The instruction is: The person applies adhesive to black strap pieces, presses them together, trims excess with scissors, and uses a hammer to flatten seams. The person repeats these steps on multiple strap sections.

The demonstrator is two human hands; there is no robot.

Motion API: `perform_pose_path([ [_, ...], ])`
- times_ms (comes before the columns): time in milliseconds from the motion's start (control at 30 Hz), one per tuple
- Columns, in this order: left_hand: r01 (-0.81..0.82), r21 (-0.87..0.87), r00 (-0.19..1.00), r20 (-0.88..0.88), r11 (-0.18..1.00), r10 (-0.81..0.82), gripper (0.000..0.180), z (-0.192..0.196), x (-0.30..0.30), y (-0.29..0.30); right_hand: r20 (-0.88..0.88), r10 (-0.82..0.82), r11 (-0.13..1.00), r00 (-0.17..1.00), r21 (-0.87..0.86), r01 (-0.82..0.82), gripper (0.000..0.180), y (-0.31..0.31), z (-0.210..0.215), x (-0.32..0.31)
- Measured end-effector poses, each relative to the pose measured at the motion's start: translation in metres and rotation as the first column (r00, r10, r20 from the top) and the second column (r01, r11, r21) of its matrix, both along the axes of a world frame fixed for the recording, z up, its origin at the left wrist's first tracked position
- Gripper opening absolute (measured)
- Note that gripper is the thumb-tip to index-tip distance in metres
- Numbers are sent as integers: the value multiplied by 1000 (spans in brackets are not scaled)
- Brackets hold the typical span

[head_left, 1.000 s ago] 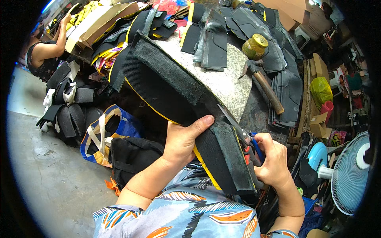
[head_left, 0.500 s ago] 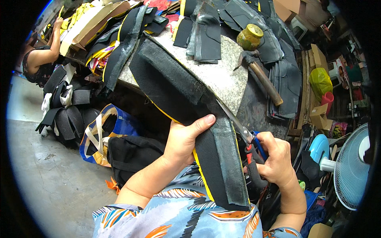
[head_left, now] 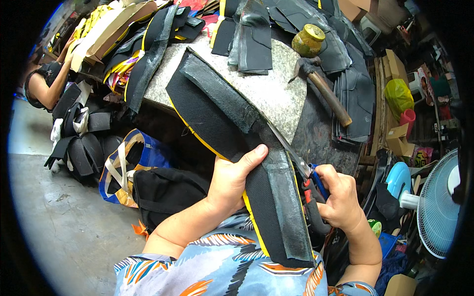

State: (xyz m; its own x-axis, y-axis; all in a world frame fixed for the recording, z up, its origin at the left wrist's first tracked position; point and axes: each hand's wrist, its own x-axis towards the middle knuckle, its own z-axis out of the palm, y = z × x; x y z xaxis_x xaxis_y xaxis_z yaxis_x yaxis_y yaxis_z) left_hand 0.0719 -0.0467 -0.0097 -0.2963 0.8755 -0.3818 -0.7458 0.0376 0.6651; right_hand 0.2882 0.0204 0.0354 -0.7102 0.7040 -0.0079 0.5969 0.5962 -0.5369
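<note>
My left hand point(head_left: 229, 180) is closed on the middle of a long black fabric piece point(head_left: 212, 108), thumb on top. The piece has a ribbed surface, dark shiny strips along one side and yellow edging. It slants from over the table down to my lap. In my right hand point(head_left: 340, 197) is a pair of scissors point(head_left: 312, 192) with red, black and blue handles. Its blades lie along the right edge of the piece, just right of my left thumb. Part of the blades is hidden by the fabric.
On the stone-topped table point(head_left: 281, 93) are a hammer point(head_left: 326, 91), a yellowish jar point(head_left: 308, 40) and stacked black pieces point(head_left: 353, 103). A blue bag point(head_left: 148, 153) stands at the left, a fan point(head_left: 437, 202) at the right. Another person's arm point(head_left: 52, 89) shows at far left.
The far end of the black piece has dropped slightly toward me. My right hand and the scissors have shifted a little left. The other person's raised hand has come down.
</note>
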Motion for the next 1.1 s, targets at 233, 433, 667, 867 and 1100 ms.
perform_pose_path([
  [233, 44, -49, 999, 28, 998, -43, 27, 6, -2, -1, -13, -57, 979, 998, -199, 53, 67, 4, 2, 3],
  [433, 53, -35, 998, 25, 998, -53, 26, 8, 0, -2, 32, -6, 999, 999, -35, 7, 71, 2, 2, -1],
  [667, 70, -34, 996, 50, 997, -69, 27, 7, 2, -4, -95, 0, 993, 995, -120, -11, 61, -4, -5, 3],
  [867, 90, -29, 995, 46, 996, -89, 28, 8, 2, -3, -96, -11, 995, 995, -95, 2, 59, -5, -8, 4],
  [1100, 135, 0, 988, 78, 991, -135, 28, 10, 4, -7, -64, -18, 1000, 998, -1, 18, 67, 0, -5, 3],
])
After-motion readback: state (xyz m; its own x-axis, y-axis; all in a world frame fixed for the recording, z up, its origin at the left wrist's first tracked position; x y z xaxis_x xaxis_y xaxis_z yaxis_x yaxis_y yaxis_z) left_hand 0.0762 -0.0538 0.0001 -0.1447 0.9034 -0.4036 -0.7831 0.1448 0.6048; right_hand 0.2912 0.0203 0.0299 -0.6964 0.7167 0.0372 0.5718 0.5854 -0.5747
